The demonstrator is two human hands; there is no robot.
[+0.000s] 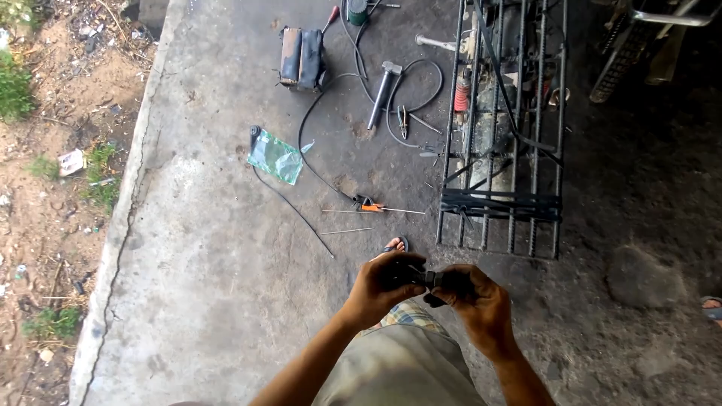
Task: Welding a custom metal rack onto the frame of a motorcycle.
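Small black part (pixel 430 280) pinched between both hands — left hand (pixel 383 289), right hand (pixel 481 301) — fingers closed

Both forearms are bare, with no sleeves, watch or gloves on the left hand (pixel 380 286) or right hand (pixel 477 301). Below them show khaki shorts (pixel 398 368) and a plaid hem (pixel 406 314); beyond the left hand, a sandal (pixel 396 244).

A crumpled green translucent plastic packet (pixel 276 156) lies flat on the concrete slab (pixel 210 248), nearer its left edge than its right, a thin black cable (pixel 289 203) running out from under it. Off the slab's left edge, a small whitish wrapper (pixel 71 162) sits in the dirt.
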